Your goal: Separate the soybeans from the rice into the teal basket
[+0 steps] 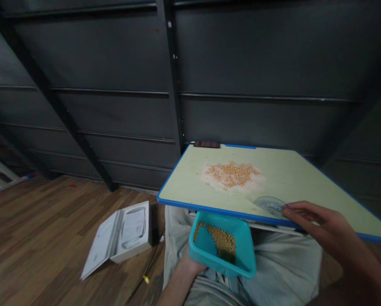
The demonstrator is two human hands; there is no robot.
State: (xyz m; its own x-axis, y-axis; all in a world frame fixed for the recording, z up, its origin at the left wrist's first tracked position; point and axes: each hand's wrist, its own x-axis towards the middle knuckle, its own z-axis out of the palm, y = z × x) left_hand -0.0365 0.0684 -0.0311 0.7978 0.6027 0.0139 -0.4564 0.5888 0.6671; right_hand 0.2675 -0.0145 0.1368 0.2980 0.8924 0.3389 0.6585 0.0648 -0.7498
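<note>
Holding a teal tray of yellow beans under the desk edge.
Left hand clasped on the tray's near-left corner at 6 o'clock; right hand pinching a clear plastic scraper at 4 o'clock; mixed pile of beans and rice at centre.

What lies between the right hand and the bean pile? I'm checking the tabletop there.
In the head view, a clear plastic scraper at the right hand; then bare table up to the bean pile.
</note>
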